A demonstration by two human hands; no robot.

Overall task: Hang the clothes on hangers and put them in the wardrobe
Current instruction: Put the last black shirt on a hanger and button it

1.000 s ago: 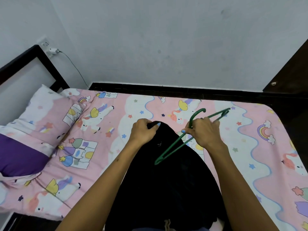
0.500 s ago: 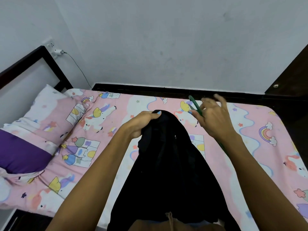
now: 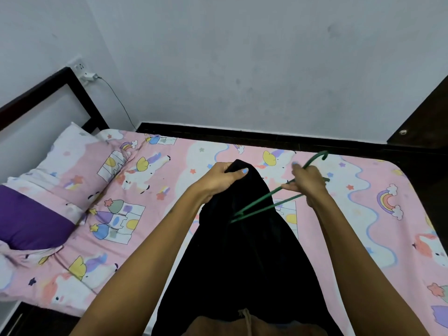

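A black garment [image 3: 249,251] hangs in front of me over the bed, wide at the bottom and narrow at the top. My left hand [image 3: 223,177] grips its top end, thumb across the fabric. My right hand [image 3: 308,183] holds a thin green hanger [image 3: 261,204] near its neck. The hook sticks up beyond my fingers, and one hanger arm slants down to the left, its tip against the black cloth.
The bed [image 3: 378,214] has a pink cartoon sheet, with a pillow [image 3: 55,180] at the left by the dark headboard [image 3: 48,93]. A charger [image 3: 88,76] is plugged into the wall. A dark wooden door or cabinet [image 3: 429,122] stands at the right.
My right hand swung the hanger upright half a second ago and has now brought it back down, its arm pointing at the garment. My left hand keeps its grip, slightly lower than before.
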